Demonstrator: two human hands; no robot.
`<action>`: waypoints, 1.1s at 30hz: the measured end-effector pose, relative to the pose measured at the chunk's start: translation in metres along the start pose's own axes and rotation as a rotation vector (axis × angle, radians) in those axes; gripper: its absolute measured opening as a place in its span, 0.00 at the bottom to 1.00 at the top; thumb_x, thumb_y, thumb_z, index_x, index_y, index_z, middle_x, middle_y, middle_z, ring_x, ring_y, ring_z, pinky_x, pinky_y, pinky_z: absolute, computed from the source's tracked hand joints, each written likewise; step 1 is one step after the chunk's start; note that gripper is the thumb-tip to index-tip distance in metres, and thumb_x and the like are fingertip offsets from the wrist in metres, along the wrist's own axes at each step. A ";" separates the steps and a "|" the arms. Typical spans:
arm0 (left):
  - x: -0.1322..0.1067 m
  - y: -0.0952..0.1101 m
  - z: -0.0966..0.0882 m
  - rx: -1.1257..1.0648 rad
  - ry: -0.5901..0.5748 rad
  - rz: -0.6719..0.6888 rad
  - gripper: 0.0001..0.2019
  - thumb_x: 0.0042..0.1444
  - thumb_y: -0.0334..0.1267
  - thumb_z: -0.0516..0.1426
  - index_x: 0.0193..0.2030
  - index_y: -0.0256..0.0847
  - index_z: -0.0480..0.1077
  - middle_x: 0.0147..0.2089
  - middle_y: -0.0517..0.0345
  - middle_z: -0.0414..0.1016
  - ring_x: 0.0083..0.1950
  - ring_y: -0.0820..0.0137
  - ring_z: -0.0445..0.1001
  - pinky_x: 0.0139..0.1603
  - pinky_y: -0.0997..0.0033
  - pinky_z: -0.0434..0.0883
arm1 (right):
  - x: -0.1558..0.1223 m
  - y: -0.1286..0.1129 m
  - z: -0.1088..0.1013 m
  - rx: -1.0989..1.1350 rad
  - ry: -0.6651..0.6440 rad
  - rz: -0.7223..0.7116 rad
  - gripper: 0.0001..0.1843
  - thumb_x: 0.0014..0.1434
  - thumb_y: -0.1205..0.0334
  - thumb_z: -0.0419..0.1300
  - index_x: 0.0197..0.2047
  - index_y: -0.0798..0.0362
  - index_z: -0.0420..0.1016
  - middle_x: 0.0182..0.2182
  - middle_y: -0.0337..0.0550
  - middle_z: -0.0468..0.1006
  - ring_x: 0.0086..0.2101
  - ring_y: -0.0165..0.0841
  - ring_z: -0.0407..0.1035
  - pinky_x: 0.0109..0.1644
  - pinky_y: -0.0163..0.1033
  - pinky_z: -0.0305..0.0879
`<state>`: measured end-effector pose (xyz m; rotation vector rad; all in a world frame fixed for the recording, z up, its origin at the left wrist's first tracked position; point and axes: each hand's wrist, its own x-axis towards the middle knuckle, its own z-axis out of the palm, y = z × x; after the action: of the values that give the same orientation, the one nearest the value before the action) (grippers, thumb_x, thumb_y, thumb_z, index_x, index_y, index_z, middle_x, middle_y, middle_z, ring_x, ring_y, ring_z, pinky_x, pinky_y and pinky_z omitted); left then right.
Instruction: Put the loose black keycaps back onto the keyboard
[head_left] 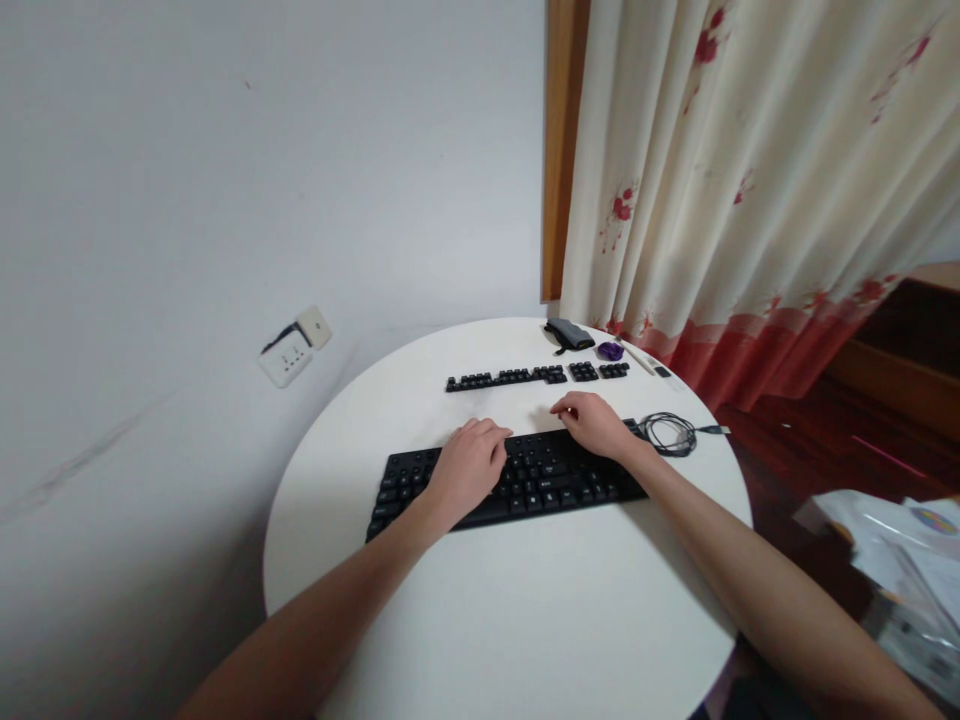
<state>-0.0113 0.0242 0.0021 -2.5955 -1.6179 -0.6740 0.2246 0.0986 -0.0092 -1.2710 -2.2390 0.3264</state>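
A black keyboard (525, 490) lies on the white round table (510, 620), with part of its upper rows bare of keycaps. On its middle-left part rests my left hand (469, 462), palm down, fingers loosely stretched and nothing visible in them. Above the keyboard's upper right edge is my right hand (592, 424), thumb and fingertips drawn together; whatever they may pinch is too small to make out. Beyond the hands, loose black keycaps (514, 377) stand in a row of several groups. The keyboard's cable (670, 435) is coiled at its right end.
At the table's far edge lie a grey-black pouch (570, 334), a purple item (610, 351) and a slim pale tool (636, 356). A wall socket (286, 358) is at left, a flowered curtain (675, 200) behind. Plastic bags (892, 540) sit at lower right.
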 end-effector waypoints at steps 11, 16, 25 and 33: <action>0.063 -0.020 0.010 -0.125 -0.264 -0.108 0.21 0.61 0.36 0.51 0.61 0.40 0.67 0.44 0.54 0.80 0.45 0.64 0.77 0.48 0.68 0.70 | 0.036 0.036 -0.007 -0.295 -0.104 0.254 0.24 0.62 0.67 0.50 0.61 0.55 0.69 0.54 0.57 0.74 0.53 0.44 0.69 0.53 0.43 0.64; 0.118 -0.009 0.045 -0.058 -0.304 -0.085 0.22 0.59 0.33 0.53 0.60 0.36 0.67 0.50 0.48 0.77 0.51 0.62 0.75 0.51 0.68 0.69 | 0.053 0.034 0.000 -0.320 -0.165 0.254 0.26 0.62 0.67 0.50 0.63 0.56 0.65 0.54 0.60 0.73 0.52 0.47 0.69 0.52 0.46 0.65; 0.145 0.004 0.082 0.045 -0.268 -0.154 0.28 0.60 0.33 0.51 0.67 0.37 0.57 0.59 0.37 0.67 0.57 0.53 0.71 0.54 0.58 0.68 | 0.064 0.038 0.007 -0.381 -0.237 0.271 0.26 0.61 0.68 0.50 0.63 0.51 0.65 0.52 0.57 0.75 0.49 0.46 0.72 0.49 0.47 0.68; 0.147 0.006 0.087 0.068 -0.235 -0.146 0.23 0.61 0.34 0.50 0.63 0.37 0.63 0.55 0.38 0.69 0.52 0.54 0.74 0.52 0.58 0.69 | 0.066 0.037 0.004 -0.409 -0.239 0.257 0.19 0.62 0.66 0.51 0.54 0.55 0.74 0.49 0.58 0.77 0.48 0.44 0.73 0.50 0.44 0.66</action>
<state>0.0793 0.1671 -0.0228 -2.6105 -1.8720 -0.3187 0.2220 0.1749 -0.0075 -1.8269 -2.4256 0.1185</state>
